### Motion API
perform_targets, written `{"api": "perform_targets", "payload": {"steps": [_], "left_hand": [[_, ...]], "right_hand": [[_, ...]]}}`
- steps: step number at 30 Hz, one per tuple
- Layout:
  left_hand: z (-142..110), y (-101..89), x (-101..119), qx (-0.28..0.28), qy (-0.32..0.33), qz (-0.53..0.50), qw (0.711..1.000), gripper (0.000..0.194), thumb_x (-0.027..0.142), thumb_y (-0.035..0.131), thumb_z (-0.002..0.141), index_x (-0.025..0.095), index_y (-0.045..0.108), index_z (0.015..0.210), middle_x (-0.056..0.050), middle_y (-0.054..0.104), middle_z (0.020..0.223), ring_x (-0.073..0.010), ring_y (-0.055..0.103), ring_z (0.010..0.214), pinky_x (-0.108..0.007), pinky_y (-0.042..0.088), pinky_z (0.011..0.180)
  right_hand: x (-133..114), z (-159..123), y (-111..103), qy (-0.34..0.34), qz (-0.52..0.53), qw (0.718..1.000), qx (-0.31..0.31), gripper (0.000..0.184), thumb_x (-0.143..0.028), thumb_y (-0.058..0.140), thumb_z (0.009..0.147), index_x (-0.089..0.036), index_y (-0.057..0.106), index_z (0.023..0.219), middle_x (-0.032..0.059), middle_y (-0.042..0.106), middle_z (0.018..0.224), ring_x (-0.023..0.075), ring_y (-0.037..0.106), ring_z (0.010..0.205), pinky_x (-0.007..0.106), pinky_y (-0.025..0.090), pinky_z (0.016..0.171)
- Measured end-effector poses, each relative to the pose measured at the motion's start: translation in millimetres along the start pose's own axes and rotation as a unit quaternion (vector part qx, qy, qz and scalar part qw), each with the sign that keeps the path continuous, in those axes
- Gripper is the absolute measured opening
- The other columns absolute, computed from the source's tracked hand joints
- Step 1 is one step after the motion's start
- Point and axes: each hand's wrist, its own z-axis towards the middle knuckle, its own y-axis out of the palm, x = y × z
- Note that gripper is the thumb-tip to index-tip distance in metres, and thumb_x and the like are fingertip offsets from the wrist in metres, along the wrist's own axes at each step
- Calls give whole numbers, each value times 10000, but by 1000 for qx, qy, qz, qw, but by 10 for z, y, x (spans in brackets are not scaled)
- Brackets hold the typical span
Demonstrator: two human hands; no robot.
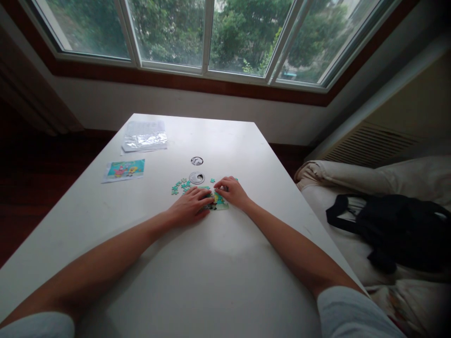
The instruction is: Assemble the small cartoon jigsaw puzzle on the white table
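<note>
A partly assembled jigsaw puzzle [221,205] in green, yellow and teal lies flat on the white table [225,263]. My left hand [192,205] rests palm down over its left side, fingers stretched across it, hiding part of the picture. At the puzzle's upper right, my right hand [230,190] has thumb and forefinger pinched together; whatever is between them is too small to make out. Loose teal puzzle pieces [175,189] are scattered just beyond my left hand. A single loose piece [212,180] sits left of my right fingers.
Two round black-and-white discs [197,178] lie beyond the pieces. A cartoon picture sheet [126,170] and a clear plastic bag [145,136] over papers are at the table's left. To the right, a dark garment [405,230] lies on a pale sofa [317,199]. Windows stand behind.
</note>
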Motion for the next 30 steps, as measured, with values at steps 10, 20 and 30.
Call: {"api": "perform_targets", "payload": {"steps": [10,20,30], "left_hand": [[-1,16,-23,16,-12,-5,1000,393,317,559,982,293,610,1371,-104,503,1499,-305,455,1372,-500,403,1154],[-55,21,-70,13,-6,-7,1000,411,366,541,1000,322,599,1405,-99,508,1513,-305,468,1369,-507,403,1149],[-48,11,-64,5,-14,3,1000,405,374,529,1007,324,604,1401,-97,504,1520,-307,463,1376,-514,386,1155]], "right_hand": [[-5,-36,46,-10,-57,998,21,110,-299,736,890,-272,780,988,53,683,1000,243,544,1003,386,403,933],[449,-3,-371,82,-5,988,134,155,-233,603,917,-214,755,941,42,738,919,205,610,853,347,456,839],[583,-65,-437,46,-40,998,20,176,-242,647,889,-216,775,1007,33,687,830,177,575,756,297,439,748]]}}
